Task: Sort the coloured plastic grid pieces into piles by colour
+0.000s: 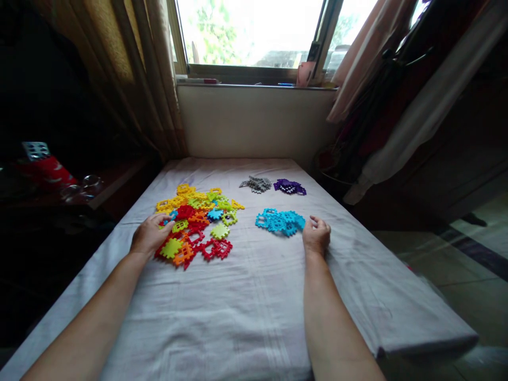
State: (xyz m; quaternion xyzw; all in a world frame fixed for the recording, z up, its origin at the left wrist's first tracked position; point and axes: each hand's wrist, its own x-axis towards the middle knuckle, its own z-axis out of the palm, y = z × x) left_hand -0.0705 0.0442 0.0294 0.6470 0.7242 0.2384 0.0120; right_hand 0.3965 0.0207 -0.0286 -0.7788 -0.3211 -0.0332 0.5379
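Observation:
A mixed pile of toothed plastic interlocking building pieces in yellow, red, orange, lime and blue lies on the left of the table. My left hand reaches over this pile's left side, thumb and fingers closing on a small blue piece partly hidden by them. To the right is a heap of light-blue pieces, some with square openings. At that heap's right end my right hand is curled, its fingertips pinching the edge of a slightly blurred light-blue piece.
Farther back lie a grey pile and a purple pile of similar pieces. A pale cloth covers the table, which meets the wall below a window. Curtains hang left, clothes right. A pink cup stands on the sill.

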